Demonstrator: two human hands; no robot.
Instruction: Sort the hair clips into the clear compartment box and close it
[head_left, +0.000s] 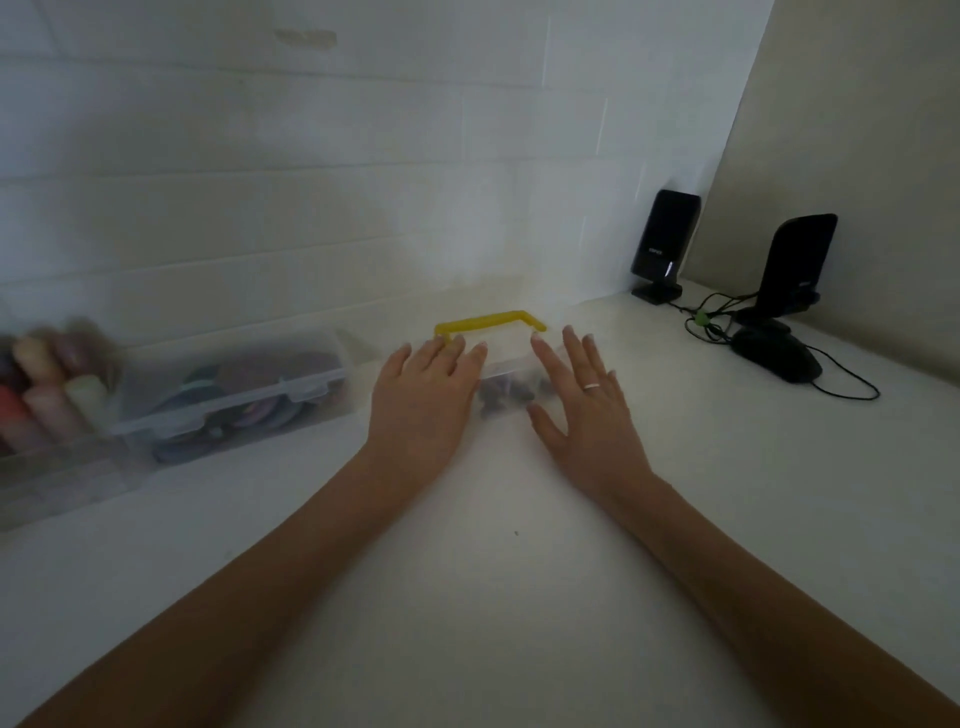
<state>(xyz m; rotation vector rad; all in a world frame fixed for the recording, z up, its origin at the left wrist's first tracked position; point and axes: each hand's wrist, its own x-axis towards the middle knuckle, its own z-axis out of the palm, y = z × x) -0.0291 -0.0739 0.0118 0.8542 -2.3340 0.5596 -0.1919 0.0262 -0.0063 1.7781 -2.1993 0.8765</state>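
A small clear compartment box (506, 364) with a yellow handle (488, 320) lies on the white table near the wall. Dark hair clips (506, 396) show through its plastic between my hands. My left hand (423, 400) lies flat on the box's left part, fingers spread toward the handle. My right hand (584, 402), with a ring, rests flat on the box's right part. Neither hand grips anything. The picture is dim and blurred, and I cannot tell whether the lid is fully shut.
To the left stands a larger clear latched box (234, 395) holding coloured hair items, and further left a blurred clear organiser (47, 405) with coloured rolls. At the back right are two black speakers (665, 244) (797, 265), a black mouse (776, 356) and cables.
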